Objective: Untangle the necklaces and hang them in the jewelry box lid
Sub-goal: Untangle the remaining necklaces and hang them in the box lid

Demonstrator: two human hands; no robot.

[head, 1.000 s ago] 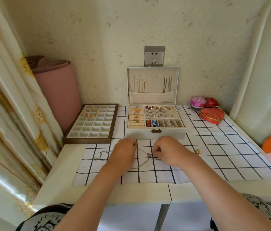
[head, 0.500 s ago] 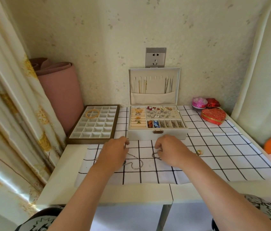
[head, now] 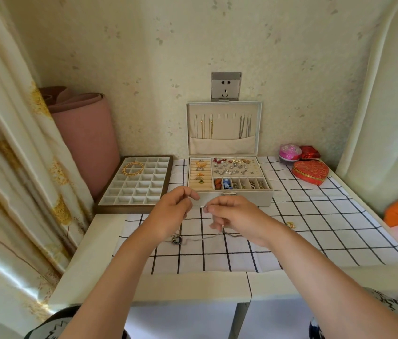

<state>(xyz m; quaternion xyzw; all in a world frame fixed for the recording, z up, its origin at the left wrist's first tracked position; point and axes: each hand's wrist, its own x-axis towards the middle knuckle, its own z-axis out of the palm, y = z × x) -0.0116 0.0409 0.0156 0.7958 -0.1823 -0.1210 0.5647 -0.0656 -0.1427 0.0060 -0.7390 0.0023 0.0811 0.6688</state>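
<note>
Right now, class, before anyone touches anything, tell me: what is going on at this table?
A person is working on a thin silver necklace above the checked cloth. The right hand pinches one end of it, and the left hand holds another part alongside. The rest droops to the cloth, where its dark pendant lies. Behind the hands the jewelry box stands open, and several chains hang in its upright lid. This necklace is not yet hung.
</note>
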